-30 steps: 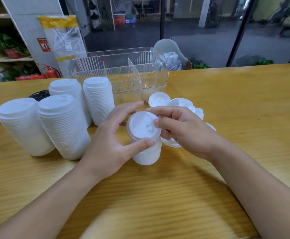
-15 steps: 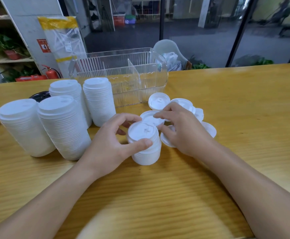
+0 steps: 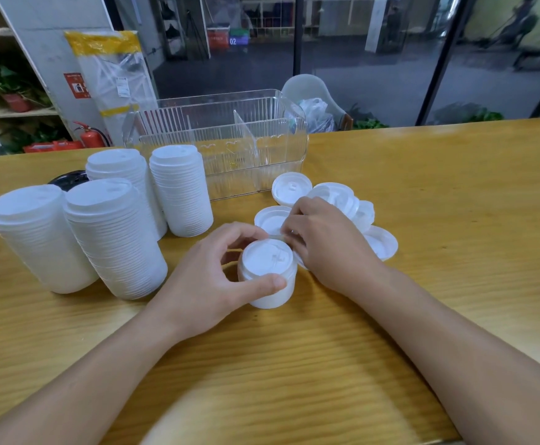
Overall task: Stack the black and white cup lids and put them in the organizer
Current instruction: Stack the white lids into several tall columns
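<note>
My left hand (image 3: 211, 281) grips a short stack of white lids (image 3: 267, 273) that stands on the wooden table (image 3: 422, 220), thumb in front and fingers curled behind it. Just right of that stack, my right hand (image 3: 326, 242) reaches over several loose white lids (image 3: 381, 242), and its fingertips pinch the rim of one loose lid (image 3: 270, 220). Tall white lid stacks (image 3: 111, 236) stand to the left. A black lid (image 3: 68, 180) peeks out behind them. The clear organizer (image 3: 223, 146) with a divider sits at the back.
More tall white stacks (image 3: 182, 191) stand between the organizer and my left hand. A wrapped white and yellow package (image 3: 114, 81) leans behind the table's far edge. A pale chair (image 3: 310, 91) with a plastic bag stands beyond the table.
My right hand has let go of the lid it set on the short stack and moved back to the loose lids. My left hand has closed round the stack.
</note>
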`<action>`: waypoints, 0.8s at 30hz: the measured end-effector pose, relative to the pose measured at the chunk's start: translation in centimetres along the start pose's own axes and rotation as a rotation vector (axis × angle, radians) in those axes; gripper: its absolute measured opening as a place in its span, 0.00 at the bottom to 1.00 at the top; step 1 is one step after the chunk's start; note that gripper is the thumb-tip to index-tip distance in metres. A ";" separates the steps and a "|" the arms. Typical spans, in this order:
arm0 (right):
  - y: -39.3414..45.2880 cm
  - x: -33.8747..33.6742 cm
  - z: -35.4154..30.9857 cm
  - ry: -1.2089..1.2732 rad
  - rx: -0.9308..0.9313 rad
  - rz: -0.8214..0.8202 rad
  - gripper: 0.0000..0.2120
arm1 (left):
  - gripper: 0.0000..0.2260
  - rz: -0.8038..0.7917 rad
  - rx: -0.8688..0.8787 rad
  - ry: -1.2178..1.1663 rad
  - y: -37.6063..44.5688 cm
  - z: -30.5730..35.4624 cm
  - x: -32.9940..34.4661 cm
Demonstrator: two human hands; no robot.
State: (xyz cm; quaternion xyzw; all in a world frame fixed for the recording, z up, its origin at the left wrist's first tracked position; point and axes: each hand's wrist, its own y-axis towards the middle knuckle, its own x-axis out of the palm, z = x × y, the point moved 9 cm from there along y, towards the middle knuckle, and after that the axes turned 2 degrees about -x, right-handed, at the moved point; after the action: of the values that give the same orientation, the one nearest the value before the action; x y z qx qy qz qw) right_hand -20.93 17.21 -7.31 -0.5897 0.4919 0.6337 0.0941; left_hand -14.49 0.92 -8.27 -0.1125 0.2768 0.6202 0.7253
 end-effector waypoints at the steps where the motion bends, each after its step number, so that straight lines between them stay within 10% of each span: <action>1: 0.0 -0.1 -0.1 0.005 -0.005 0.003 0.05 | 0.25 -0.018 -0.007 -0.017 -0.1 0.0 0.2; 11: -0.2 -1.2 0.0 0.193 0.079 -0.013 0.02 | 0.25 -0.101 -0.029 0.109 -0.9 -0.2 1.6; 24: -0.8 -3.2 2.1 1.216 0.417 0.064 0.08 | 0.28 0.206 0.178 -0.102 0.4 1.7 -2.0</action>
State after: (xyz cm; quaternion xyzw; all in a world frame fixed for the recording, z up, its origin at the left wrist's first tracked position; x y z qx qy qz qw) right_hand -20.81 20.67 -5.41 -0.7980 0.5876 0.0797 -0.1076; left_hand -14.59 0.16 -5.67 0.0127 0.3038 0.6691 0.6781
